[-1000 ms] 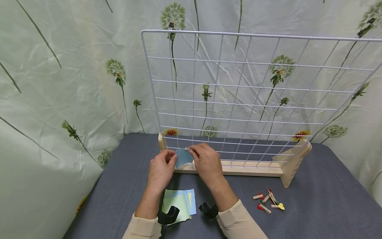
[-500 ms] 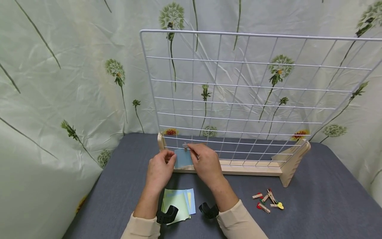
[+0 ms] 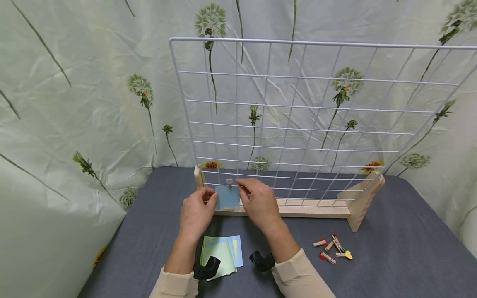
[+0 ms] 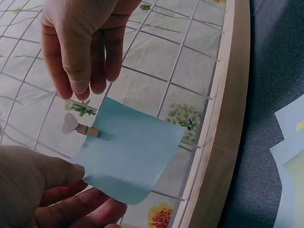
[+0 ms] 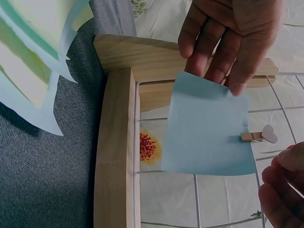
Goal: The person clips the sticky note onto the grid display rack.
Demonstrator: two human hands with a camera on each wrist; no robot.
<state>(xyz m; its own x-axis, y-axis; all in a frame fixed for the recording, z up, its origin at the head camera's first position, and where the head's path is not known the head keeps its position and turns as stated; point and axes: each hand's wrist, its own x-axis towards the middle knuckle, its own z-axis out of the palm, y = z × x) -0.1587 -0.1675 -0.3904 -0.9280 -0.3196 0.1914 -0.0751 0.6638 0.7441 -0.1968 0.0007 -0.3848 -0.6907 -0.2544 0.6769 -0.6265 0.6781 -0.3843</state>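
Observation:
A light blue square of paper (image 3: 226, 198) hangs at the lower left of the white wire grid (image 3: 287, 106). A small wooden clothespin (image 4: 88, 130) with a pale heart clips its top edge to a grid wire. My left hand (image 3: 196, 210) pinches the paper's left edge, thumb in front and fingers behind, as the right wrist view shows. Just right of the clothespin is my right hand (image 3: 259, 203), its fingers loosely bent. In the left wrist view a gap separates its fingertips from both clothespin and paper.
The grid stands in a wooden base (image 3: 316, 212) on a dark grey cloth-covered table (image 3: 156, 231). Loose green, blue and yellow paper sheets (image 3: 220, 252) lie between my forearms. Several clothespins (image 3: 328, 257) with coloured hearts lie to the right. A flowered curtain (image 3: 93, 124) hangs behind.
My right hand has let go of the clothespin and moved slightly off to the right. The clothespin turned upright, its heart now showing. My left hand keeps its pinch on the paper.

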